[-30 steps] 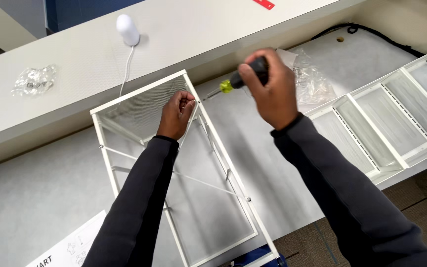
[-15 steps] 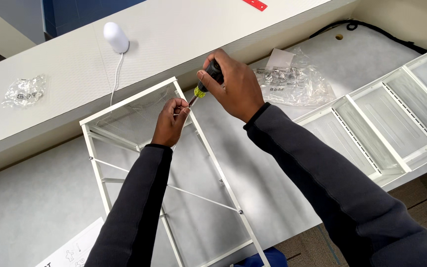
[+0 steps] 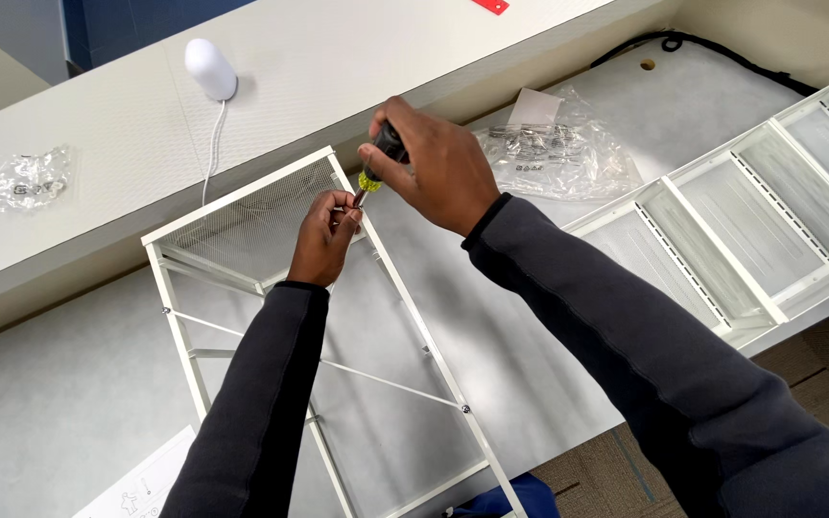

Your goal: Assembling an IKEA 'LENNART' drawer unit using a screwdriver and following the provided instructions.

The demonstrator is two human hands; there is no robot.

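My right hand [image 3: 443, 168] grips the screwdriver [image 3: 376, 163]; my left hand [image 3: 323, 235] pinches the white wire frame [image 3: 405, 288] at its tip. Hardware bag [image 3: 554, 153] just right; my hands sit closer together than before.

Two hands in view: left hand [image 3: 323, 235], right hand [image 3: 434, 163].
One screwdriver [image 3: 376, 163], black and yellow handle, in right hand.
One white wire frame [image 3: 242, 197] under both hands.
One white panel rack [image 3: 769, 206] well right of right hand.
Two clear plastic bags: bag of hardware [image 3: 554, 153] just right of right hand, small bag [image 3: 29, 180] far left of left hand.
One white rounded device [image 3: 211, 69] with one cord, above left hand.
One instruction sheet [image 3: 146, 484] below left arm.
One black cable [image 3: 712, 48] upper right of right hand.
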